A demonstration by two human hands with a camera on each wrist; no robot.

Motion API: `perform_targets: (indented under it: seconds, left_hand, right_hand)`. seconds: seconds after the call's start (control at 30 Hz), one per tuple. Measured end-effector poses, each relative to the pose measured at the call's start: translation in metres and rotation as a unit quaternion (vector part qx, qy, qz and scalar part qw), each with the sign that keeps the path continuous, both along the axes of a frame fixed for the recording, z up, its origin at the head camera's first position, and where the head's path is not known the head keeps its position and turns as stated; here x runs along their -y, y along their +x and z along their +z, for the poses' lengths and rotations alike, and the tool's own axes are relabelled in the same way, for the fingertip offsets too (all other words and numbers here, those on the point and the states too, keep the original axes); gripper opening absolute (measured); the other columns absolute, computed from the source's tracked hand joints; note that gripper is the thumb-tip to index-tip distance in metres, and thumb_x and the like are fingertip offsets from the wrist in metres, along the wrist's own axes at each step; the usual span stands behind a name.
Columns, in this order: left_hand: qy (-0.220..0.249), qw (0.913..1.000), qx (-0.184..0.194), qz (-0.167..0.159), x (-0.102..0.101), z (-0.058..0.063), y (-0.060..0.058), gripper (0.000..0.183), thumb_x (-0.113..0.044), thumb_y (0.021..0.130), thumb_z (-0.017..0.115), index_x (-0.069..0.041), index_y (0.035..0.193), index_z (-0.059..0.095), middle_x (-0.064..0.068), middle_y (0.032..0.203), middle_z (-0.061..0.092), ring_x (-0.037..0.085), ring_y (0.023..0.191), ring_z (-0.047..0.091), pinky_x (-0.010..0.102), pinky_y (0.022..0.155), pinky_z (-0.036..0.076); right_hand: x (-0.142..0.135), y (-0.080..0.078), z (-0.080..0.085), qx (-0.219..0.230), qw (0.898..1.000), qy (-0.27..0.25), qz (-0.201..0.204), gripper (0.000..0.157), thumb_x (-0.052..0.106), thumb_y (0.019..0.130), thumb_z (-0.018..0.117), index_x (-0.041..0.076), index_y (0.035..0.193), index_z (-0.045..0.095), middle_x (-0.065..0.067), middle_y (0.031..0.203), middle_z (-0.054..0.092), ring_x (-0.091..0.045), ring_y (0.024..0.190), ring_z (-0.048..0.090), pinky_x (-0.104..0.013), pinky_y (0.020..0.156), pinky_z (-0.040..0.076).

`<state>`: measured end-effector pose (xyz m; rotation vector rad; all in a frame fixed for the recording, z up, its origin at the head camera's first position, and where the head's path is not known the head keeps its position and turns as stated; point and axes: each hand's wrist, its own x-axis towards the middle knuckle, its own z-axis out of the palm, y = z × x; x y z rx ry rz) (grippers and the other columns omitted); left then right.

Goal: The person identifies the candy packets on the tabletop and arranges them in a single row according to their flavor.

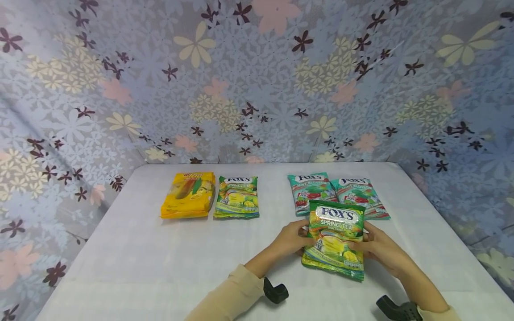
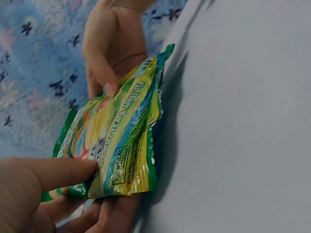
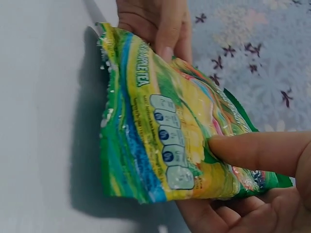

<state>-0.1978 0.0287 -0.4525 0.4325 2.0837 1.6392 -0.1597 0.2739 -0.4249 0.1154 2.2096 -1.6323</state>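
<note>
Both hands hold a green and yellow Fox's Spring Tea candy bag [image 1: 335, 238], one hand at each side. In the head view the left hand [image 1: 291, 240] grips its left edge, thumb on the printed front and fingers behind. On the opposite edge, the right hand [image 1: 384, 250] pinches the bag the same way. The left wrist view shows the candy bag [image 2: 116, 131] tilted over the white surface, casting a shadow there. From the right wrist, the nutrition panel on the candy bag [image 3: 170, 141] faces the camera, with the thumb pressed beside it.
Behind the held bag lie two teal Fox's Mint Blossom bags [image 1: 313, 191], side by side. Farther left are another Spring Tea bag [image 1: 238, 198] and a yellow bag [image 1: 189, 196]. Flower-patterned cloth [image 1: 257, 89] walls in the white table [image 1: 160, 267] at the back and sides.
</note>
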Motion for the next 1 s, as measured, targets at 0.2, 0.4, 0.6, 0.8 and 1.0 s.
perform_targets:
  seconds: [0.2,0.4,0.6,0.8,1.0]
  left_hand:
    - [-0.005,0.9999,0.015,0.003,0.019,0.008,-0.012,0.048,-0.007,0.086,0.071,-0.006,0.132,0.057,0.009,0.088,0.073,0.021,0.067,0.070,0.033,0.055,0.056]
    - [-0.004,0.9998,0.010,0.015,0.036,0.015,-0.023,0.052,-0.006,0.086,0.071,-0.007,0.136,0.055,0.014,0.096,0.072,0.024,0.075,0.070,0.035,0.058,0.057]
    - [-0.004,0.9996,-0.008,0.026,0.055,0.025,-0.033,0.060,-0.007,0.087,0.070,-0.004,0.142,0.047,0.019,0.108,0.068,0.026,0.083,0.069,0.037,0.063,0.058]
    - [-0.015,0.9983,-0.017,0.053,0.073,0.032,-0.039,0.063,-0.010,0.088,0.070,-0.003,0.145,0.043,0.025,0.123,0.060,0.030,0.095,0.066,0.039,0.069,0.057]
    - [-0.025,0.9965,-0.011,0.080,0.083,0.039,-0.040,0.066,-0.013,0.088,0.071,-0.006,0.146,0.042,0.025,0.130,0.055,0.030,0.098,0.064,0.041,0.072,0.057]
  right_hand:
    - [0.017,-0.010,0.003,-0.020,1.000,-0.015,0.012,0.090,0.014,0.089,0.070,0.000,0.153,0.009,-0.023,0.127,0.056,-0.026,0.102,0.063,-0.043,0.085,0.051]
    - [0.030,-0.024,0.009,-0.047,0.998,-0.015,0.029,0.092,0.017,0.089,0.070,0.003,0.154,0.007,-0.017,0.114,0.061,-0.018,0.077,0.059,-0.037,0.076,0.050]
    - [0.045,-0.040,0.019,-0.070,0.997,-0.004,0.040,0.086,0.014,0.089,0.070,0.004,0.154,0.015,-0.005,0.082,0.053,-0.014,0.057,0.040,-0.033,0.062,0.043]
    - [0.061,-0.056,0.026,-0.080,0.995,-0.016,0.056,0.088,0.013,0.090,0.069,0.004,0.155,0.010,-0.019,0.118,0.059,-0.017,0.082,0.058,-0.037,0.077,0.051]
    - [0.072,-0.067,0.030,-0.082,0.994,-0.029,0.066,0.089,0.009,0.090,0.068,0.005,0.155,0.007,-0.024,0.123,0.055,-0.024,0.091,0.060,-0.039,0.078,0.052]
